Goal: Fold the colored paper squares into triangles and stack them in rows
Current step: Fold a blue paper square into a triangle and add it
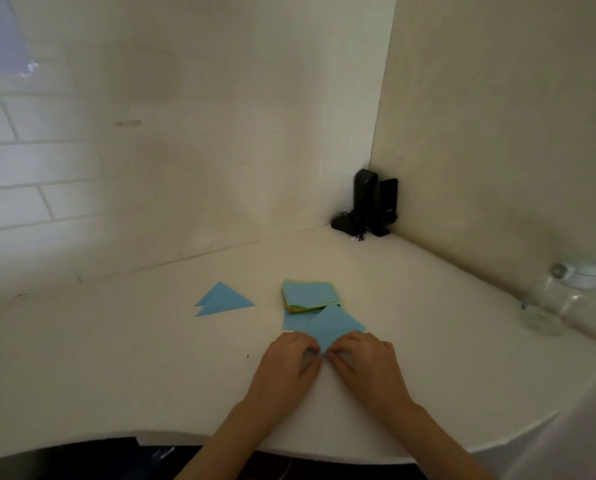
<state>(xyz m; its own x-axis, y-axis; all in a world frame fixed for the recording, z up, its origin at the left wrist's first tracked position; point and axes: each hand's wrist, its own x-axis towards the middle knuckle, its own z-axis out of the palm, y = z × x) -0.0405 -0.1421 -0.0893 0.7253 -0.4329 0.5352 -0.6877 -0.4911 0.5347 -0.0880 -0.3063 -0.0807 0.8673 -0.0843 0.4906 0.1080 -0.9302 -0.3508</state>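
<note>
The blue paper square (pixel 331 328) you are working on lies on the white bench (pixel 116 358) turned like a diamond, its near corner pointing at you and tucked between your two hands. Your left hand (pixel 289 358) and right hand (pixel 362 358) meet at that corner, fingers curled down onto it, and both appear to pinch the paper there, most likely to lift the point and carry it over to the far corner for a diagonal fold; the exact grip is partly hidden by your knuckles. The sheet looks flat and uncreased, a plain light blue, thin enough that it should bend easily and slip if only one side is held. Its far edge overlaps another blue sheet (pixel 294 322) lying flat beneath it, and just beyond sits the stack of squares (pixel 309 295), blue on top with green and orange edges showing at the side, kept close so the next piece is within easy reach. Well to the left, two blue triangles (pixel 224 299) lie overlapped, one slightly offset from the other, which reads as the start of a row. In the far corner stand dark devices (pixel 372 204) with a cable, and a clear jar (pixel 563 289) rests by the right wall, both clear of your work.
</note>
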